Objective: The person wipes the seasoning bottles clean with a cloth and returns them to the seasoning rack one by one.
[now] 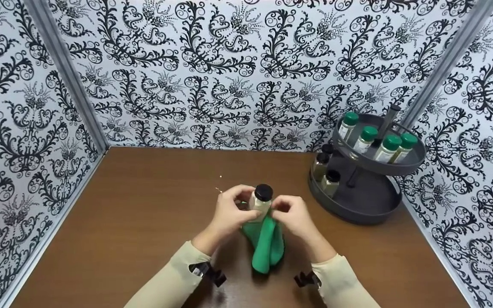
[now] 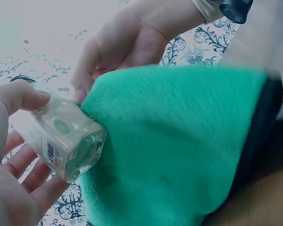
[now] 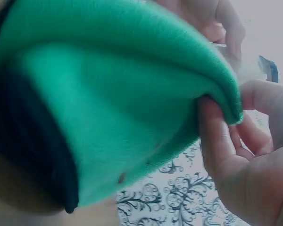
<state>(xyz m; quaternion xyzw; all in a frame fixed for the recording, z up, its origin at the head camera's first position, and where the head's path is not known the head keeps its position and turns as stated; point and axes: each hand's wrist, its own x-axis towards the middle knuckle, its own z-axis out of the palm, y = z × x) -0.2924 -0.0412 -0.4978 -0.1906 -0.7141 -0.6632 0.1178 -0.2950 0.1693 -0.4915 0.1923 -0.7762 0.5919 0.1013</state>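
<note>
A clear spice jar (image 1: 260, 205) with a black lid is gripped by my left hand (image 1: 233, 209), thumb on the near side and fingers behind. In the left wrist view the jar (image 2: 68, 134) is tilted, its base facing the camera and a barcode label on its side. My right hand (image 1: 293, 214) pinches the edge of a green cloth (image 1: 265, 248) just beside the jar. The folded cloth hangs down between both hands. In the right wrist view, thumb and fingers (image 3: 217, 136) hold the cloth's edge (image 3: 233, 106), and the jar is mostly hidden behind it.
A dark two-tier turntable rack (image 1: 366, 214) stands at the back right. Several green-capped jars (image 1: 387, 149) are on its upper tier, and black-capped jars (image 1: 330, 182) on the lower one. Small pale specks (image 1: 218, 189) lie on the brown table (image 1: 144, 214). Patterned walls enclose the table.
</note>
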